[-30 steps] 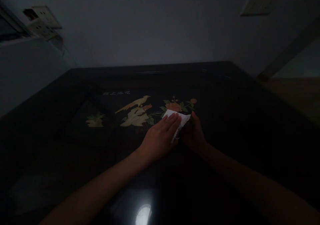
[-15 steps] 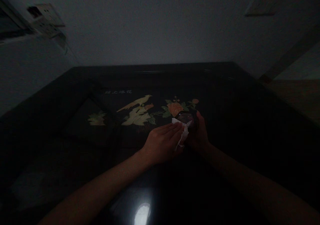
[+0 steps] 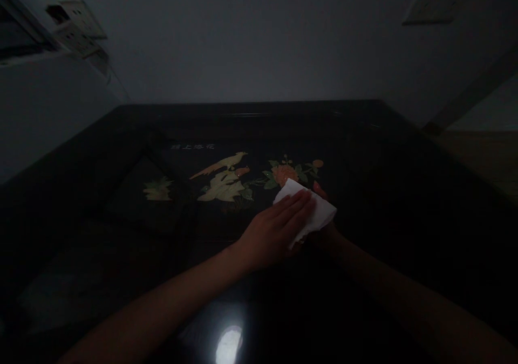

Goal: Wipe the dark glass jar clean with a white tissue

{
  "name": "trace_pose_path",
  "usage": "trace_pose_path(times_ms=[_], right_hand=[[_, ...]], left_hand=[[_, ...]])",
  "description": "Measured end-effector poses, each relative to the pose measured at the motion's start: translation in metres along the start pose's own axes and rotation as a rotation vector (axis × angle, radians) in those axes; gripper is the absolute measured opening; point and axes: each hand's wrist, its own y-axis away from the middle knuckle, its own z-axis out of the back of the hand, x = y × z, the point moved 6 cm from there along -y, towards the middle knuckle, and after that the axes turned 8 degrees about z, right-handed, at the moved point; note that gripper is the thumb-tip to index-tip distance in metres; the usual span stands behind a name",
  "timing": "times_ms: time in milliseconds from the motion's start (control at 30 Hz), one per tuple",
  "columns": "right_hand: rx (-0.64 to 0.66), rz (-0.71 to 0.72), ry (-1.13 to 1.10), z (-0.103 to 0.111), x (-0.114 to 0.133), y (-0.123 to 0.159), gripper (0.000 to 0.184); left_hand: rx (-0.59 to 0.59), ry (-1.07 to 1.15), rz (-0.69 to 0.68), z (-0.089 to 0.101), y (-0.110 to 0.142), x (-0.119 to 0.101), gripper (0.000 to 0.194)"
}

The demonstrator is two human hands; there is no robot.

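Observation:
My left hand [image 3: 275,229] lies with its fingers stretched over a white tissue [image 3: 324,213], pressing it down onto what is beneath. Under and to the right of the tissue is my right hand [image 3: 329,233], mostly hidden, with a fingertip showing past the tissue's upper edge. It grips a dark, round, glassy-looking object, which the tissue now covers. Both hands are over a glossy black tabletop [image 3: 364,153], just in front of an inlaid orange flower [image 3: 284,173].
A yellow bird inlay [image 3: 222,164] and pale written characters decorate the tabletop to the left. The table's back edge is by a pale wall [image 3: 243,46]. Sockets hang at left [image 3: 83,19] and right [image 3: 437,2]. The room is dim.
My left hand has moved slightly right with the tissue, which now lies spread across the round object. That object's rim showed before and is now covered.

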Motion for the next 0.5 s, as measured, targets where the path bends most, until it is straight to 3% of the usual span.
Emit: trace_pose_path(times_ms=[300,500], right_hand=[[-0.066,0.129,0.129,-0.008,0.004,-0.001,0.029],[-0.1,0.102,0.106,-0.01,0.008,-0.002,0.034]], left_hand=[[-0.009,-0.074,0.121,0.001,-0.005,0.014,0.054],[-0.067,-0.158,0.151,0.007,-0.005,0.019,0.045]])
